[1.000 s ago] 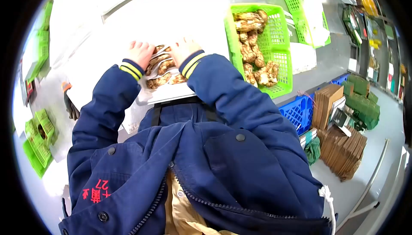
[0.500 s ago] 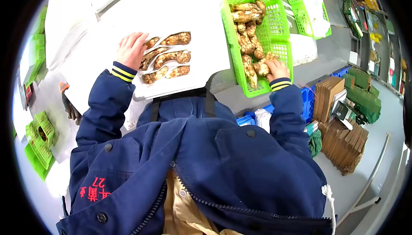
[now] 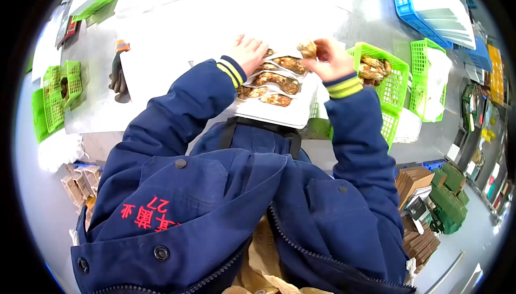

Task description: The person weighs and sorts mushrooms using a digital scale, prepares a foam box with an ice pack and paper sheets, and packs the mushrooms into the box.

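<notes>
My right hand (image 3: 332,62) pinches a pale, brown-flecked mushroom (image 3: 307,49) above the right side of a white tray (image 3: 305,100). Rows of brown and white mushrooms (image 3: 279,82) lie in the tray, with folds of white paper between the rows. My left hand (image 3: 248,53) rests at the tray's left side, fingers stretched out, next to the upper rows; its fingertips partly cover the mushrooms there. Right of the tray stands a green basket (image 3: 396,87) holding more mushrooms (image 3: 373,70), partly hidden behind my right wrist and sleeve.
Another green basket (image 3: 422,74) with a white bag stands farther right. A blue crate (image 3: 403,4) holds white sheets at the upper right. A dark glove (image 3: 119,74) lies on the metal table at left, near green baskets (image 3: 54,92). Flattened cardboard (image 3: 414,184) is stacked low on the right.
My right hand has come out of the green basket with a mushroom and moved left over the tray. My left hand stays by the tray's left side. The whole view has shifted.
</notes>
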Motion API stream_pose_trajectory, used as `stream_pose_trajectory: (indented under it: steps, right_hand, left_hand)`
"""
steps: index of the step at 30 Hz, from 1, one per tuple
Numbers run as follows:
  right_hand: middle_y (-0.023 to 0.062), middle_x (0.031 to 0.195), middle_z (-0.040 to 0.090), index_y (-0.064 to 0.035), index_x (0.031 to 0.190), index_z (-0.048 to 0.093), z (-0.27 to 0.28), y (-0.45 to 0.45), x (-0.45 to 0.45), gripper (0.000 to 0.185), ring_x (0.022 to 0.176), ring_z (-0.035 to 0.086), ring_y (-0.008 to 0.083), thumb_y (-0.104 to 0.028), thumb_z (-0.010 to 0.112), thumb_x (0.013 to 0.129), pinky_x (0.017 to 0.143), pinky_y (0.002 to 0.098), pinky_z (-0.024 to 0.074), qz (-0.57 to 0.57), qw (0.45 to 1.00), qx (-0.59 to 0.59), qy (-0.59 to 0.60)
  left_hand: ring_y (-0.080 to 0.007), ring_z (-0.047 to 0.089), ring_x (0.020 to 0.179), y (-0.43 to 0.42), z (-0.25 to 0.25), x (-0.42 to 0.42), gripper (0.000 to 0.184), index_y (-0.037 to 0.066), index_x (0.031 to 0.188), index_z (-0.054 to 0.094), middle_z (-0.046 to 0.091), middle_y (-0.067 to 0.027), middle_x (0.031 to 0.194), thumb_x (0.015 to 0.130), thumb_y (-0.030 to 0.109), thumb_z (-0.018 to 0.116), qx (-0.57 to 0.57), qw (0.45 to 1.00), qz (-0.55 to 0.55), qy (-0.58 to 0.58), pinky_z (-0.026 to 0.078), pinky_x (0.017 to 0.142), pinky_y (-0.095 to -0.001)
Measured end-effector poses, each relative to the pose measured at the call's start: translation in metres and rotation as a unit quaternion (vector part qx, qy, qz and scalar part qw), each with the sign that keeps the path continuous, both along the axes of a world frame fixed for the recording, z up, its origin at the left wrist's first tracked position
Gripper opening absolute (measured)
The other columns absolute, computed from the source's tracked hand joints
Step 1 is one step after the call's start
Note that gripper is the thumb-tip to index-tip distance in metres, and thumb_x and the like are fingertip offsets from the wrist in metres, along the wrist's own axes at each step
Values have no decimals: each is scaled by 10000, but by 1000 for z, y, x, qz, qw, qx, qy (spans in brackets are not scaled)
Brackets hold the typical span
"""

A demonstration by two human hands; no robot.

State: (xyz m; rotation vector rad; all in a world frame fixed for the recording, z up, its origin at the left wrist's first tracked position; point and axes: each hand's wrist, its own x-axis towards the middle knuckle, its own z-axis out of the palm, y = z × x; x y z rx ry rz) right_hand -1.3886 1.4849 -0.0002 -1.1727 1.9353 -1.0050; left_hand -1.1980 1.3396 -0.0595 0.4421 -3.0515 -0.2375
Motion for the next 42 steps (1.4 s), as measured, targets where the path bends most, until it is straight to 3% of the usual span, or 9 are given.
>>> stream_pose_trajectory:
  steps: [2, 7, 18, 19, 22, 24, 32, 36, 42]
  right_hand:
    - [133, 924, 597, -54, 965, 506, -9, -35, 9, 346, 822, 591, 279, -146, 688, 685, 745, 343, 480, 35, 965, 57, 254]
    - [136, 973, 578, -38, 997, 525, -57, -50, 6, 322, 979, 523, 312, -94, 638, 700, 852, 379, 432, 145, 893, 121, 408]
    - [178, 960, 582, -49, 954, 565, -37, -66, -3, 264, 949, 546, 324, -142, 634, 717, 826, 380, 438, 203, 900, 243, 300]
    - [160, 928, 606, -68, 949, 604, -49, -53, -17, 262, 892, 582, 305, -207, 648, 731, 801, 349, 459, 141, 950, 45, 276]
    - [101, 833, 652, -29, 940, 635, 4, -25, -45, 167, 756, 622, 139, -93, 604, 790, 684, 235, 484, -38, 979, -75, 184]
    - [95, 801, 655, -8, 911, 638, 19, -1, -60, 179, 748, 617, 127, -126, 590, 785, 693, 236, 479, -117, 988, -86, 52]
    - [66, 853, 636, 39, 968, 607, 23, 123, -77, 191, 763, 600, 112, -71, 601, 812, 692, 210, 466, -245, 967, -71, -6]
    - [79, 879, 630, 44, 990, 592, 39, 209, -86, 198, 778, 602, 126, -55, 591, 818, 710, 219, 472, -354, 935, -23, 4]
    - [83, 741, 649, -30, 961, 628, 10, 262, -60, 262, 663, 609, 116, -143, 647, 726, 638, 251, 487, -254, 940, 225, 40]
  left_hand:
    - [-185, 526, 990, 1, 3, -2, 308, 108, 1101, 493, 553, -33, 1007, 798, 162, 503, -23, 996, -12, -80, 294, 973, -449]
    - [-174, 538, 951, 1, 7, -3, 258, 115, 1067, 506, 566, -26, 939, 816, 120, 445, -13, 994, -25, -103, 275, 986, -449]
    - [-185, 540, 960, 0, 3, -1, 268, 111, 1058, 504, 566, -31, 936, 793, 103, 468, -22, 995, -36, -89, 307, 965, -439]
    - [-190, 540, 961, -1, 2, -2, 273, 109, 1064, 506, 567, -34, 949, 794, 105, 469, -24, 996, -32, -83, 310, 963, -433]
    - [-233, 540, 963, 0, 2, -2, 324, 90, 1106, 504, 558, -74, 1031, 787, 140, 537, -1, 1000, -20, -8, 357, 924, -417]
    - [-254, 539, 961, 1, 8, -12, 360, 72, 1122, 490, 552, -93, 1039, 777, 137, 571, 69, 996, -25, 52, 404, 871, -375]
    - [-332, 500, 1024, 8, -28, -59, 429, 11, 1202, 423, 488, -184, 1152, 781, 28, 507, 182, 979, -58, 73, 412, 890, -367]
    - [-324, 518, 1005, 6, -29, -53, 350, 4, 1150, 465, 500, -179, 1143, 801, 32, 457, 178, 980, -64, 64, 430, 869, -360]
    - [-326, 538, 953, 7, -18, -51, 349, 36, 1171, 458, 535, -161, 1089, 831, 104, 492, 158, 983, -50, 83, 451, 819, -374]
